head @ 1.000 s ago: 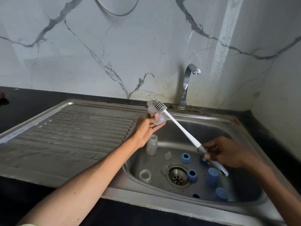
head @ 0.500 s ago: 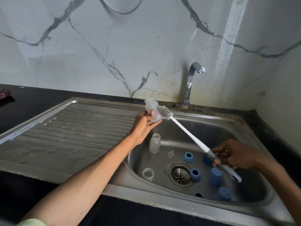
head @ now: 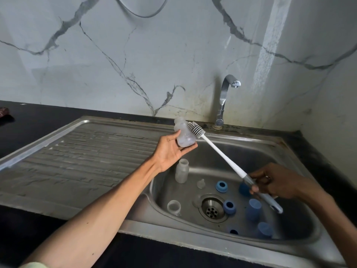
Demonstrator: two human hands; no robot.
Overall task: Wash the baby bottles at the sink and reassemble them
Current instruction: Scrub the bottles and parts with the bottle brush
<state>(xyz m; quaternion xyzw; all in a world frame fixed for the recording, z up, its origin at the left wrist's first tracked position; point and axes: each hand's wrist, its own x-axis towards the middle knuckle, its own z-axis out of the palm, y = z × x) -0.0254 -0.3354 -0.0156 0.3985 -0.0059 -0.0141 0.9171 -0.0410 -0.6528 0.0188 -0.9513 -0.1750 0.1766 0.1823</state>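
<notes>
My left hand [head: 170,151] grips a clear baby bottle [head: 183,135] over the sink's back left rim, neck tilted up and away. My right hand [head: 278,180] holds the grey handle of a long white bottle brush [head: 222,153]; its ribbed grey head [head: 196,129] lies against the bottle's right side, outside it. In the basin stand a second clear bottle [head: 181,171] and a third clear bottle [head: 173,206], open mouths up. A clear teat [head: 201,183], blue screw rings [head: 221,186] [head: 229,206] and blue caps [head: 253,208] [head: 264,229] lie around the drain [head: 212,208].
The steel sink [head: 289,246] has a ribbed drainboard [head: 87,155] to the left. A chrome tap [head: 225,97] stands at the back, with no water running. Black counter [head: 29,120] surrounds the sink, with a dark red object [head: 3,114] at its far left. Marble wall rises behind.
The brush head has slid from the top of the held bottle down to its right side. My left hand has turned the bottle, so its neck points up and away.
</notes>
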